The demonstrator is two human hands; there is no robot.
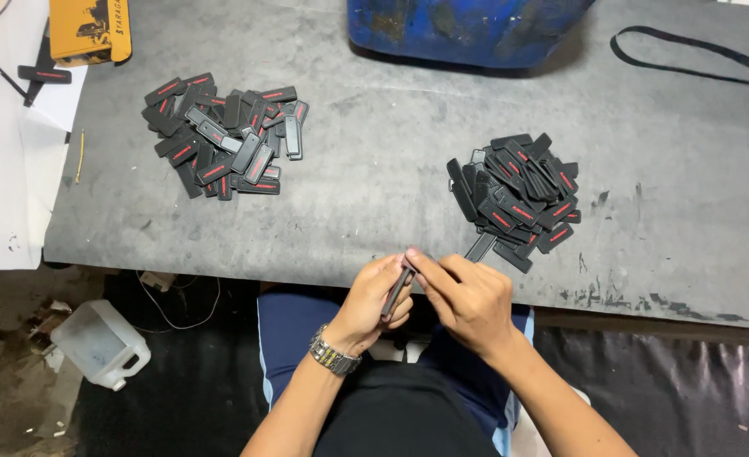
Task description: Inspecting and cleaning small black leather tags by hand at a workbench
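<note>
Holding a narrow, flat black strip (396, 293) between both hands, just off the near edge of the grey table (374, 211), above the lap. Appearing as a slim dark bar seen edge-on, tilted, upper end toward the table; red marking not discernible on this piece.

Left hand (373, 303) cupping the strip from the side, fingers curled round its lower length, thumb lying along it, palm turned inward. Wearing a metal wristwatch (334, 354) at the wrist. Right hand (467, 298) pinching the strip's upper end between thumb and forefinger, remaining fingers folded, knuckles facing up. Both forearms angling in from the lower frame and meeting over the lap; fingertips of the two hands touching at the strip's top.

Lying on the table just beyond the right hand: a heap of matching black pieces with red markings (516, 196), a few loose ones spilling toward the table edge. Lying well apart at the left: a second, flatter pile of the same pieces (222, 135). Standing at the far edge: a blue container (467, 30). Sitting at the far left corner: a yellow box (89, 30). Resting on the floor at lower left: a translucent plastic jug (99, 343).
</note>
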